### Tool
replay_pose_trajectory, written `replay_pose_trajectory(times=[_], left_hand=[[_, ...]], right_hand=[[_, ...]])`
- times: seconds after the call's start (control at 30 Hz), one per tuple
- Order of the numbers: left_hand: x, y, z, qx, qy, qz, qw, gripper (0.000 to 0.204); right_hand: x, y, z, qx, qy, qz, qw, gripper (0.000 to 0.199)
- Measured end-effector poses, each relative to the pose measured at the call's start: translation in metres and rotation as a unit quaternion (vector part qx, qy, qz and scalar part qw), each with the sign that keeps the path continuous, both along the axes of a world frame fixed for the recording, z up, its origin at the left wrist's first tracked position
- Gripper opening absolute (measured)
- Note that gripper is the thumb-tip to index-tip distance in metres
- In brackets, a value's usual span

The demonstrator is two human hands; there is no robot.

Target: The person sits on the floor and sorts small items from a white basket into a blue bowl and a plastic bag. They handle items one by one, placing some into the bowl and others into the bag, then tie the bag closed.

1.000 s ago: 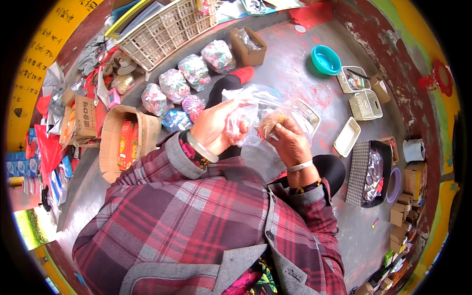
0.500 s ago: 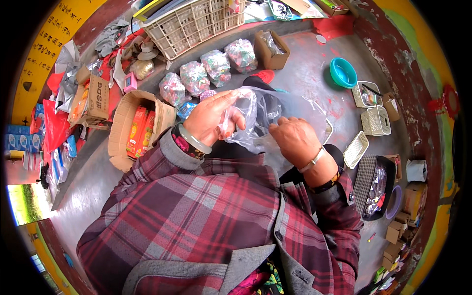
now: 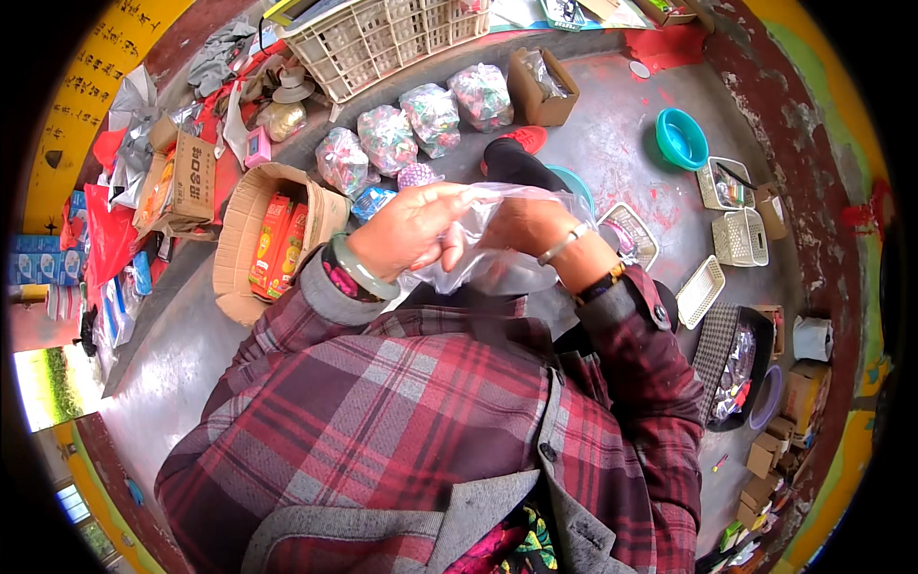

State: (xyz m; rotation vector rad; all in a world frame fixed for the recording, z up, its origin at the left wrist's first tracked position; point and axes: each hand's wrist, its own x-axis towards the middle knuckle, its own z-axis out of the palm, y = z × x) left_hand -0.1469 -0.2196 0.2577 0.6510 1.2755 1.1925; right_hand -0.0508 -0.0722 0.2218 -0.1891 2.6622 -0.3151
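A clear plastic bag [image 3: 497, 273] hangs between my hands in front of my chest. My left hand [image 3: 413, 230] is closed on the bag's edge, thumb and fingers pinching the thin film. My right hand [image 3: 531, 226] is at the bag's mouth, and its back and wrist show behind or inside the film. The fingers of that hand are hidden, so what they hold cannot be made out. Just beyond the left hand lie a blue-wrapped packet [image 3: 371, 202] and a purple-and-white dotted round thing [image 3: 415, 175].
Several filled clear bags [image 3: 386, 139] line the far step below a white plastic crate [image 3: 382, 48]. At left, an open cardboard box [image 3: 234, 253] holds red-orange packs [image 3: 279, 247]. White baskets [image 3: 700, 292], a teal basin [image 3: 681, 140] and a black-and-white patterned basket [image 3: 712, 368] stand at right.
My right hand has moved up and left, from gripping the bag's right side to its mouth, near the left hand. The film stretched out to the right has been drawn in.
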Motion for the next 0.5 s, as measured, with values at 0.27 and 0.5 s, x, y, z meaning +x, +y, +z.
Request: replay_pose_trajectory(times=[0.27, 0.5], left_hand=[[-0.015, -0.026, 0.000, -0.038, 0.015, 0.006, 0.999, 0.030], [-0.004, -0.025, 0.000, 0.031, 0.146, -0.001, 0.989, 0.020]], right_hand=[[0.068, -0.022, 0.013, 0.071, 0.197, -0.260, 0.943, 0.018], [0.078, -0.014, 0.008, 0.014, 0.083, -0.202, 0.976, 0.010]])
